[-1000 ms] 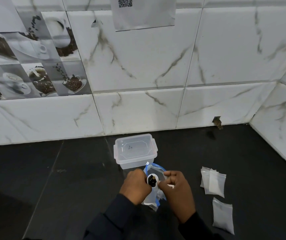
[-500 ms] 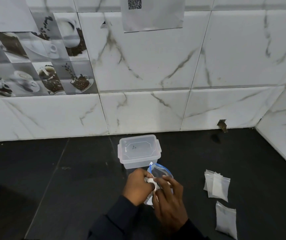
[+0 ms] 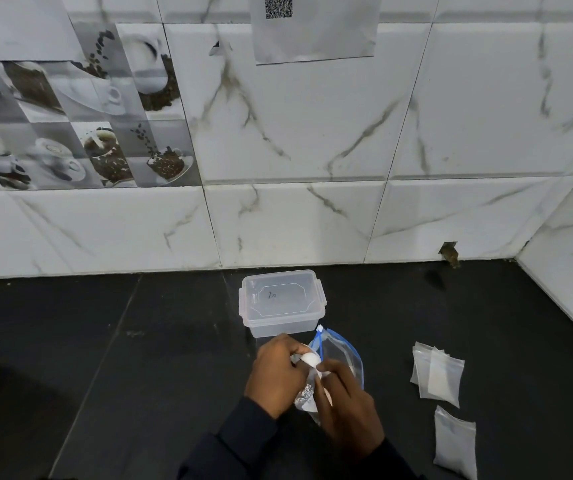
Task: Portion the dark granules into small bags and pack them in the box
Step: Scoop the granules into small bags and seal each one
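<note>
A clear plastic box (image 3: 283, 303) with its lid on stands on the black counter near the wall. Just in front of it lies a large clear zip bag with a blue edge (image 3: 342, 353). My left hand (image 3: 276, 374) grips the crumpled mouth of a small clear bag (image 3: 304, 398). My right hand (image 3: 345, 407) pinches a white spoon (image 3: 311, 359) whose bowl sits at the small bag's mouth, against my left fingers. The dark granules are hidden from view.
A stack of small clear bags (image 3: 437, 375) lies to the right, and one more small bag (image 3: 454, 445) lies nearer to me. The tiled wall (image 3: 312, 220) runs along the back and turns in at the right corner (image 3: 562, 278).
A second ago the spoon faced up with dark granules in it. It has since tipped toward the small bag, my right hand has come over it, and the granules no longer show.
</note>
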Demonstrator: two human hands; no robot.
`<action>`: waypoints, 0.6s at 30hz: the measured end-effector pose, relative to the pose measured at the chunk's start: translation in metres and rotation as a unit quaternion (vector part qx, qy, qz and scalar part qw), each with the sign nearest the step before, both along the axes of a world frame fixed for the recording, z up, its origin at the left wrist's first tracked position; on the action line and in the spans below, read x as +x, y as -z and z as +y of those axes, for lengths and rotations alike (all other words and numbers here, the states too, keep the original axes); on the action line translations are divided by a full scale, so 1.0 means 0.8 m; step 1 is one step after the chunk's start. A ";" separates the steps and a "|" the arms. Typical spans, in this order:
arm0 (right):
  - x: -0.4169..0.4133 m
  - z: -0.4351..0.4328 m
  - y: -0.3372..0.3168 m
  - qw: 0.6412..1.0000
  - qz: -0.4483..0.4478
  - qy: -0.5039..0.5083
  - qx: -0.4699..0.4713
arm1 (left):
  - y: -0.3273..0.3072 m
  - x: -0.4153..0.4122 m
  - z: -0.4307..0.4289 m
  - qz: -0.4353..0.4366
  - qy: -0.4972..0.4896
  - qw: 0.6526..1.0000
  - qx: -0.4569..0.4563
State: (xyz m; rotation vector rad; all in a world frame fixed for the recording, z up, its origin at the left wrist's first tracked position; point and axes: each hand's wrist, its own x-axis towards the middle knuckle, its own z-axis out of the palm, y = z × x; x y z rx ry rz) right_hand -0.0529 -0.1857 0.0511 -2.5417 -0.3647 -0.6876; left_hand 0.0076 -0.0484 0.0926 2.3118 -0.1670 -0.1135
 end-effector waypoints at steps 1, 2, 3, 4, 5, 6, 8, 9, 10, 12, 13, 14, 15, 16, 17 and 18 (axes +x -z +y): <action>0.001 0.001 0.002 1.000 0.007 0.002 0.013 | 0.002 0.001 0.000 0.004 -0.003 1.000 0.000; 0.001 0.001 0.005 0.999 0.013 0.008 0.035 | 0.003 0.002 0.000 0.009 -0.005 1.000 0.000; 0.001 0.001 0.006 0.998 0.018 0.011 0.062 | 0.003 0.003 -0.001 0.011 -0.008 1.000 -0.001; 0.002 0.001 0.005 0.996 0.022 0.014 0.090 | 0.003 0.003 -0.002 0.011 -0.012 1.000 -0.001; 0.003 0.001 0.003 0.993 0.024 0.017 0.116 | 0.003 0.004 -0.002 0.008 -0.016 1.000 0.000; 0.003 0.002 0.001 0.991 0.028 0.015 0.133 | 0.002 0.005 -0.002 0.005 -0.021 1.000 0.000; 0.002 0.005 -0.004 0.988 0.028 0.000 0.155 | 0.003 0.006 -0.001 0.000 -0.023 1.000 -0.004; 0.002 0.006 -0.006 0.987 0.026 -0.008 0.159 | 0.003 0.006 -0.001 -0.002 -0.021 1.000 -0.005; 0.003 0.007 -0.008 0.986 0.025 -0.014 0.164 | 0.003 0.006 0.000 -0.002 -0.019 1.000 -0.005; 0.004 0.007 -0.009 0.984 0.017 -0.015 0.176 | 0.003 0.007 0.002 -0.005 -0.019 1.000 -0.004; 0.003 0.007 -0.009 0.984 0.016 -0.013 0.180 | 0.003 0.007 0.002 -0.007 -0.020 1.000 -0.003; 0.003 0.007 -0.009 0.983 0.016 -0.015 0.181 | 0.004 0.007 0.003 -0.007 -0.022 1.000 0.000; 0.003 0.007 -0.008 0.983 0.019 -0.016 0.179 | 0.004 0.006 0.003 -0.007 -0.023 1.000 0.004; 0.003 0.007 -0.006 0.984 0.025 -0.016 0.174 | 0.004 0.006 0.003 -0.009 -0.023 1.000 0.006; 0.002 0.008 -0.007 0.986 0.032 -0.014 0.165 | 0.004 0.006 0.002 -0.010 -0.022 1.000 0.004; 0.002 0.008 -0.007 0.988 0.038 -0.012 0.152 | 0.005 0.006 0.001 -0.013 -0.020 1.000 0.003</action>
